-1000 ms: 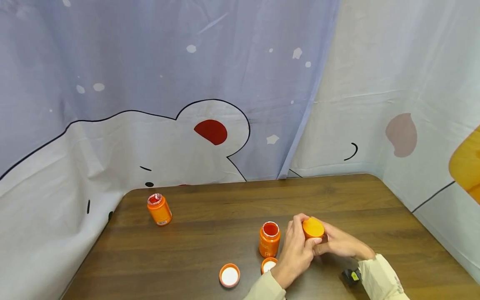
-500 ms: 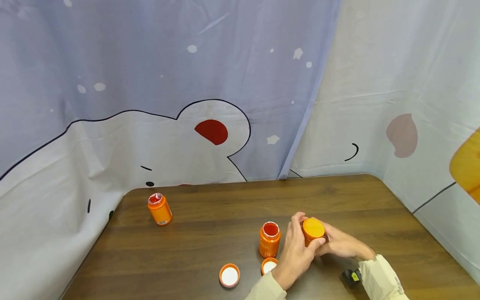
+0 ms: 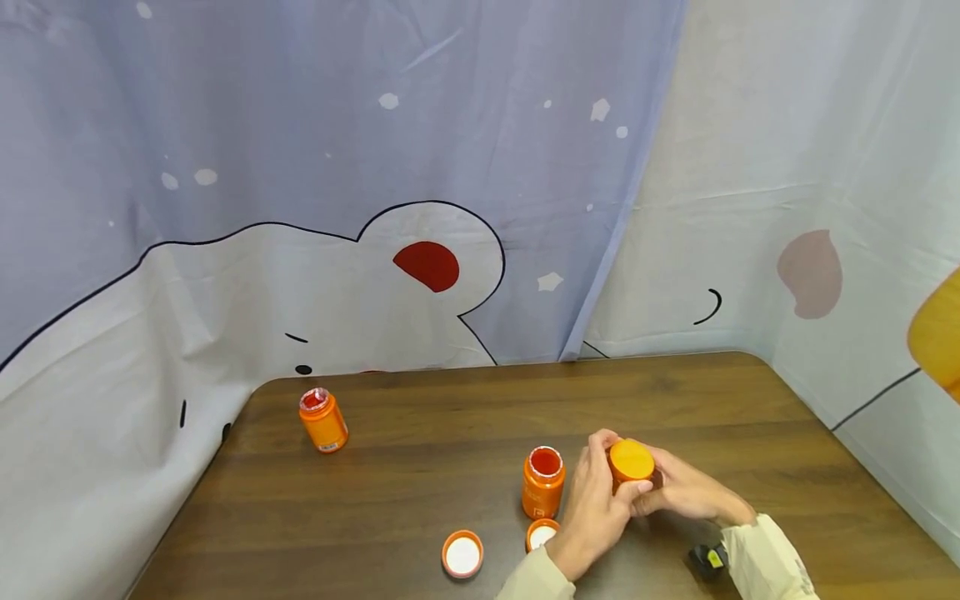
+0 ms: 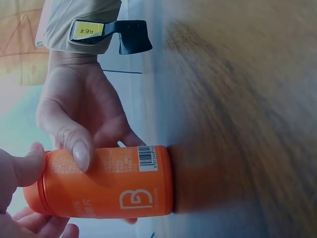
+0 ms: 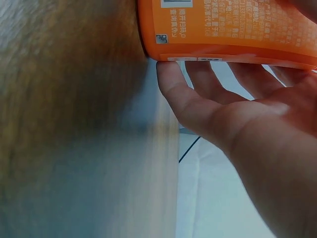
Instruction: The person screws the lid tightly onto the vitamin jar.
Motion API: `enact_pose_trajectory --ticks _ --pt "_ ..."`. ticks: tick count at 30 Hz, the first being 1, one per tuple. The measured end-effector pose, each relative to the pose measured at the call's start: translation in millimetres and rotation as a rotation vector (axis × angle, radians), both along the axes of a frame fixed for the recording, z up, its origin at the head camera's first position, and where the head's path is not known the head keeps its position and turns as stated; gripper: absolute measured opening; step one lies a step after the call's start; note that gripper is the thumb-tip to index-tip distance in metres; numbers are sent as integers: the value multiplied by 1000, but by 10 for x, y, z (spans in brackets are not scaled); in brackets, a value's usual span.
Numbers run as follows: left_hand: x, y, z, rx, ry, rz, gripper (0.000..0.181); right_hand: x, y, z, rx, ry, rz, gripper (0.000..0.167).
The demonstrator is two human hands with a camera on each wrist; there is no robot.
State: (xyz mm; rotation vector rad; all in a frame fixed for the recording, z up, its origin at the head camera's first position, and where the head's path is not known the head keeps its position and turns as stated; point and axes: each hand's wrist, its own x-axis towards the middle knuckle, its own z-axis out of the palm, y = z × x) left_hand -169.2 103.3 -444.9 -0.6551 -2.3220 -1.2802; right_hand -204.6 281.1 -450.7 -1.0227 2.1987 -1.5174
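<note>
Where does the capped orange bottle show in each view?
Head: capped orange bottle, lower right, between left hand and right hand.
Left wrist: capped orange bottle, lower left, appearing sideways.
Right wrist: capped orange bottle, upper right, cut off by the picture's edge.
Shared landmark: the right hand, holding it in all three.

Soft, even light fills my head view; in both my wrist views, the surface [image 4: 237, 99] looks blurred, with bluish glare.

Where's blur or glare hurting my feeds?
Head view: mostly clear, though the leftmost cap looks washed-out white inside. Left wrist: table soft and smeary, bottle markings fairly distinct. Right wrist: table blurred too, the bottle's print sharper.
</note>
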Motion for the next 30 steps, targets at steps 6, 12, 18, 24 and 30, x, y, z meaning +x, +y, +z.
enact_pose_trajectory --ticks 6,12,18,24,30 --pt "31 -1 2 67 -64 -53 59 18 -2 13 33 -29 -14 51" --pt "63 -46 33 97 -125 -77 64 7 -19 2 53 -50 -5 51" --pt "62 -220 176 72 -28 -93 68 5 -42 12 118 -118 -57 41" --pt "37 -505 322 85 103 -146 64 43 5 78 168 -173 -83 52" --pt "-16 -891 350 148 117 -160 64 161 12 395 239 -41 -236 65"
